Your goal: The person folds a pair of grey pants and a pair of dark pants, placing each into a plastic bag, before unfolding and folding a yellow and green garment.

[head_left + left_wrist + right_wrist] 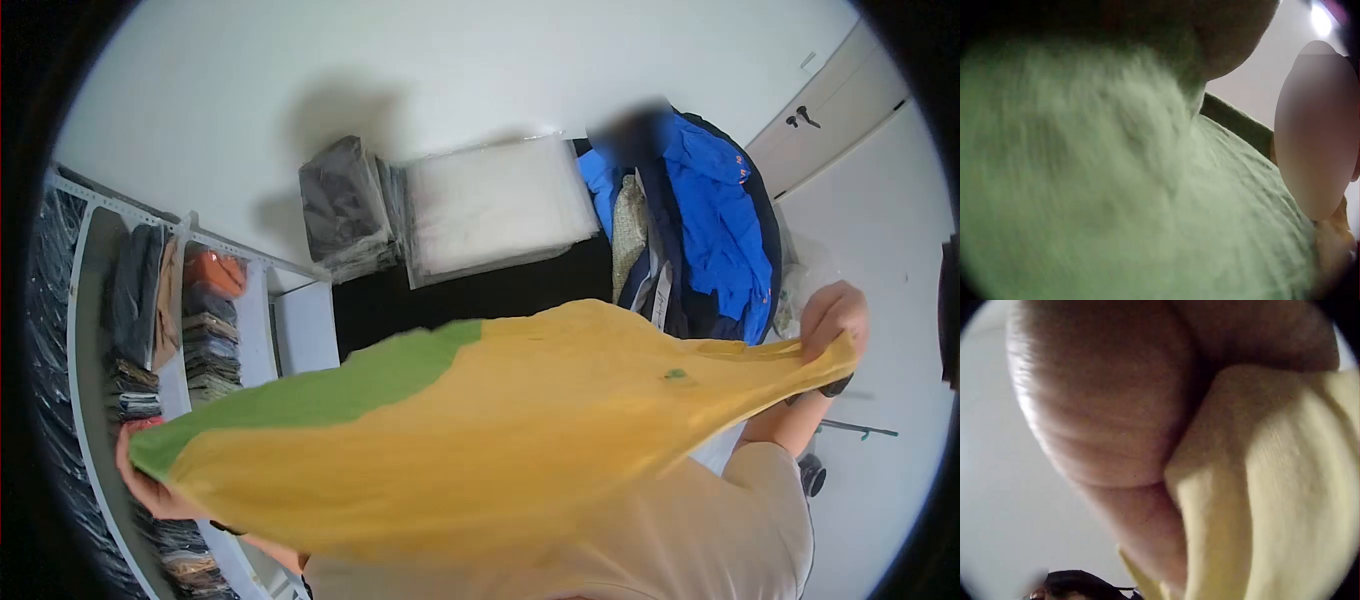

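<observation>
A yellow garment [520,410] with a green section [370,370] is stretched across the head view, held up between both hands. It looks like a shirt, and a small green mark [676,374] shows on its right part. At the far left, my left hand [150,490] grips the green end. My right hand [834,312] grips the gathered yellow end at the right, raised higher than the left. In the right wrist view, yellow cloth [1260,481] comes out in folds from the curled right hand [1104,406]. Blurred green cloth [1116,187] fills most of the left wrist view.
Behind the garment is a black table [480,305] with a stack of clear plastic bags [500,205] and dark bagged clothes [345,200]. Blue jackets [715,215] are heaped at its right. Shelves [85,300] of folded clothes stand left; a door [830,110] is back right.
</observation>
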`<state>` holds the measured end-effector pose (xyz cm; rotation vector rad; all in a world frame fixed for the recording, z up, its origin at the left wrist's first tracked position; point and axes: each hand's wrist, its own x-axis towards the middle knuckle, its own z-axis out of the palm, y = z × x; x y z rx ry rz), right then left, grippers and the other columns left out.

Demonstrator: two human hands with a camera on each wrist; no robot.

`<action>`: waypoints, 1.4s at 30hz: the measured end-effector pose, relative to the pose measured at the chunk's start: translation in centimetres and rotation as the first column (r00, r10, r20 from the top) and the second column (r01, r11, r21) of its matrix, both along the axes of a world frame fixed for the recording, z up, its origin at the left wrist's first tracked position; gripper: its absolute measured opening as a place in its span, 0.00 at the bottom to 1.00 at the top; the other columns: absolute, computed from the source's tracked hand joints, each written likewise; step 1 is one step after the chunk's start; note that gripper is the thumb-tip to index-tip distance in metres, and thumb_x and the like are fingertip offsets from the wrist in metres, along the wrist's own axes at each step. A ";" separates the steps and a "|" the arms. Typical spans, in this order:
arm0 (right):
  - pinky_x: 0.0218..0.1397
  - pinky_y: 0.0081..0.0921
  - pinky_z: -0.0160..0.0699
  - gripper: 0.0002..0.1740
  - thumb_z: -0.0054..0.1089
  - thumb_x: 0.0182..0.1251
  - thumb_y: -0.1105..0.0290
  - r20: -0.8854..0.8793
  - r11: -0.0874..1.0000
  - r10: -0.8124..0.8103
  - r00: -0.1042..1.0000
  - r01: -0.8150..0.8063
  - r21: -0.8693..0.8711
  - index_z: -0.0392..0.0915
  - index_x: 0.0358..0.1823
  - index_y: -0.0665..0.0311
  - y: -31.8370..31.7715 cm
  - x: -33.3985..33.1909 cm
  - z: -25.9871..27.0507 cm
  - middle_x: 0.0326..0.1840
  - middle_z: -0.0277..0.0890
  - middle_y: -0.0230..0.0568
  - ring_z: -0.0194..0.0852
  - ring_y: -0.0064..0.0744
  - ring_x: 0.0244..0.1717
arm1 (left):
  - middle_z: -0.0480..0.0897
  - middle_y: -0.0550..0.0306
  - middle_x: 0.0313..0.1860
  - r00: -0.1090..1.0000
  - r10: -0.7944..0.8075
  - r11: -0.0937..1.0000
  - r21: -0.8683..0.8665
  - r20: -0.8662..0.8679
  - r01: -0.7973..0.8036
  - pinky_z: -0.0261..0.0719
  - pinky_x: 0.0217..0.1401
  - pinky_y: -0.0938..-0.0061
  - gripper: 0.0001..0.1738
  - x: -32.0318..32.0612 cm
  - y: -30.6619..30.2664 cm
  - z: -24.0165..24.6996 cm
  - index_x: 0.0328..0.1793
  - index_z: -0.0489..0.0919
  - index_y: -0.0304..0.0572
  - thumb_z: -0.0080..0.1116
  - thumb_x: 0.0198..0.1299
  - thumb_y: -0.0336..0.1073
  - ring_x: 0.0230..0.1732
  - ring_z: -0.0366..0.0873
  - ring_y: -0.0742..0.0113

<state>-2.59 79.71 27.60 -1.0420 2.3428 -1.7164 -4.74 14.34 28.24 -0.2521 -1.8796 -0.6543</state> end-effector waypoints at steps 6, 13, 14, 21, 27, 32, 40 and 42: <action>0.33 0.20 0.74 0.17 0.60 0.55 0.68 0.437 0.592 -0.680 0.588 0.793 -0.146 0.74 0.44 0.71 -1.5 -3.9 -2.5 0.34 0.77 0.39 0.73 0.24 0.29 | 0.79 0.53 0.48 0.954 0.212 0.977 -0.031 0.214 -0.210 0.72 0.51 0.75 0.13 -9.5 2.9 0.2 0.51 0.77 0.35 0.47 0.63 0.29 0.46 0.76 0.65; 0.47 0.23 0.76 0.15 0.56 0.63 0.68 0.761 0.725 -0.379 0.526 0.680 -0.109 0.74 0.48 0.69 1.1 -18.0 -12.9 0.44 0.78 0.39 0.77 0.27 0.42 | 0.80 0.45 0.41 0.850 -0.031 0.964 -0.208 0.525 0.164 0.73 0.49 0.66 0.10 -27.9 8.7 -14.0 0.44 0.77 0.36 0.51 0.58 0.30 0.44 0.77 0.50; 0.46 0.25 0.76 0.14 0.55 0.63 0.68 0.787 0.697 -0.390 0.478 0.712 -0.087 0.74 0.47 0.69 2.0 -19.6 -15.6 0.43 0.79 0.39 0.78 0.28 0.41 | 0.79 0.44 0.41 0.824 -0.052 0.964 -0.187 0.563 0.189 0.73 0.49 0.64 0.10 -29.6 10.1 -16.2 0.43 0.78 0.37 0.50 0.58 0.31 0.45 0.76 0.48; 0.40 0.28 0.77 0.10 0.53 0.63 0.72 0.866 0.504 -0.433 0.251 0.864 0.002 0.75 0.43 0.69 4.5 -26.5 -29.2 0.37 0.79 0.42 0.78 0.33 0.34 | 0.79 0.49 0.40 0.713 0.198 0.917 -0.384 0.672 0.107 0.75 0.45 0.60 0.09 -35.4 19.6 -25.1 0.42 0.75 0.41 0.46 0.60 0.34 0.43 0.77 0.48; 0.41 0.27 0.75 0.17 0.55 0.60 0.70 0.688 0.417 -0.686 0.236 0.902 0.107 0.73 0.49 0.73 3.8 -29.4 -35.4 0.39 0.78 0.44 0.77 0.32 0.37 | 0.79 0.52 0.38 0.654 0.413 0.809 -0.585 0.633 0.055 0.77 0.40 0.58 0.08 -39.2 21.9 -31.3 0.39 0.75 0.43 0.43 0.60 0.32 0.40 0.79 0.52; 0.48 0.26 0.72 0.27 0.57 0.59 0.67 0.351 0.457 -0.852 0.388 0.878 0.139 0.65 0.60 0.69 0.8 -27.4 -34.9 0.48 0.75 0.49 0.75 0.36 0.45 | 0.78 0.52 0.46 0.763 0.330 0.793 -0.602 0.556 0.095 0.68 0.57 0.58 0.12 -38.6 23.7 -32.1 0.48 0.75 0.44 0.49 0.58 0.33 0.52 0.74 0.55; 0.46 0.26 0.74 0.15 0.57 0.58 0.68 0.249 0.424 -0.905 0.344 0.767 0.481 0.76 0.44 0.70 -1.1 -12.1 -35.6 0.39 0.79 0.49 0.79 0.37 0.43 | 0.76 0.43 0.49 0.468 -0.209 0.892 -0.028 0.859 0.451 0.67 0.57 0.61 0.15 -23.7 19.7 -31.8 0.51 0.74 0.36 0.52 0.56 0.30 0.53 0.71 0.47; 0.46 0.27 0.74 0.14 0.56 0.59 0.69 0.231 0.400 -0.917 0.326 0.760 0.512 0.76 0.43 0.70 -1.4 -9.9 -38.0 0.39 0.78 0.51 0.78 0.38 0.43 | 0.77 0.42 0.46 0.353 -0.164 0.929 0.024 0.921 0.369 0.68 0.55 0.62 0.14 -19.3 16.4 -33.4 0.48 0.75 0.33 0.52 0.56 0.30 0.50 0.73 0.47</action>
